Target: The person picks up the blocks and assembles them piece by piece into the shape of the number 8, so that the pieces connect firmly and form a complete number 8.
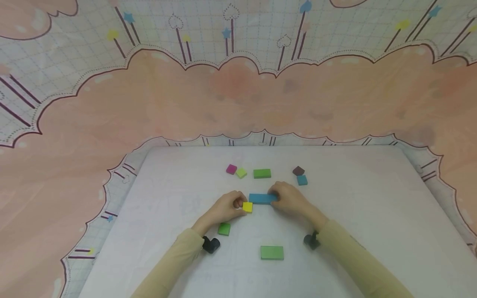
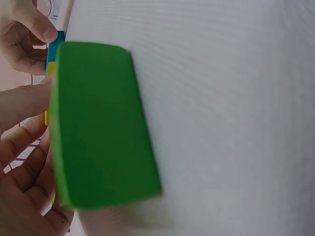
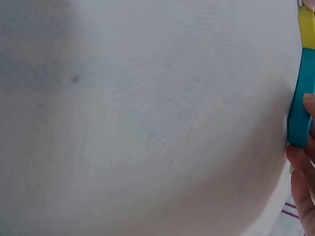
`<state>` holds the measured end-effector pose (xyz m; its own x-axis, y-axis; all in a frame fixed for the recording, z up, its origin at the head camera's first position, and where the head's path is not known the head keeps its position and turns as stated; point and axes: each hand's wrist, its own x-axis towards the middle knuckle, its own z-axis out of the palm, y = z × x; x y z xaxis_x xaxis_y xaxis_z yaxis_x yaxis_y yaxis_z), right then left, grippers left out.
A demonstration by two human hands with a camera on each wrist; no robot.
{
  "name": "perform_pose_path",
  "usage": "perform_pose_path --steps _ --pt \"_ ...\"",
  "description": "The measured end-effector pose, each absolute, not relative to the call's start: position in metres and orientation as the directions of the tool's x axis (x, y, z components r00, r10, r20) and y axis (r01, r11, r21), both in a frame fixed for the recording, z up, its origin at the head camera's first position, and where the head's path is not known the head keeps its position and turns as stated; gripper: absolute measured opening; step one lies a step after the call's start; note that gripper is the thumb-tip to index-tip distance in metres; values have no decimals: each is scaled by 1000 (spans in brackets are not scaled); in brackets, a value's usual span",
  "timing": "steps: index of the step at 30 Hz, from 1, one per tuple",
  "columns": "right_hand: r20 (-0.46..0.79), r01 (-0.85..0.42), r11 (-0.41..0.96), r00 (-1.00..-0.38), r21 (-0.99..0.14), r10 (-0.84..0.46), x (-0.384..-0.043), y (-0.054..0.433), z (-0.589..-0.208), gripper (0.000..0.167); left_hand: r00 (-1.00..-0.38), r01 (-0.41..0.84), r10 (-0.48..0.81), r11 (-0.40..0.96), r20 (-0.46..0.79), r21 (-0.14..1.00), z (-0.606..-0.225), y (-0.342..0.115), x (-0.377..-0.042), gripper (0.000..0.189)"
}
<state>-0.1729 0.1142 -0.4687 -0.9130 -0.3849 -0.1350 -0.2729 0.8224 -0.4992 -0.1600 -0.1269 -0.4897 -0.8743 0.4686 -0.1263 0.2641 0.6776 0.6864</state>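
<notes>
My left hand (image 1: 225,207) pinches a small yellow block (image 1: 247,207) between thumb and fingers. The right hand (image 1: 293,200) grips the right end of a long blue block (image 1: 260,199). The yellow block sits at the near left corner of the blue one, and in the right wrist view the yellow block (image 3: 307,29) lines up end to end with the blue block (image 3: 298,115). A green block (image 1: 224,229) lies just below the left wrist. That green block (image 2: 101,128) looms large in the left wrist view, covering part of the hand.
Beyond the hands lie a magenta block (image 1: 231,169), a yellow-green block (image 1: 241,173), a green oblong block (image 1: 262,173), a brown block (image 1: 298,170) and a small blue block (image 1: 302,180). A light green block (image 1: 272,253) lies nearer on the white table (image 1: 372,194).
</notes>
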Motion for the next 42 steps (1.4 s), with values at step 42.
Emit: perform_pose_path --steps 42 --pt "-148 -200 793 -928 -576 -342 -168 148 -453 29 -875 146 454 578 -168 803 -487 -128 -160 26"
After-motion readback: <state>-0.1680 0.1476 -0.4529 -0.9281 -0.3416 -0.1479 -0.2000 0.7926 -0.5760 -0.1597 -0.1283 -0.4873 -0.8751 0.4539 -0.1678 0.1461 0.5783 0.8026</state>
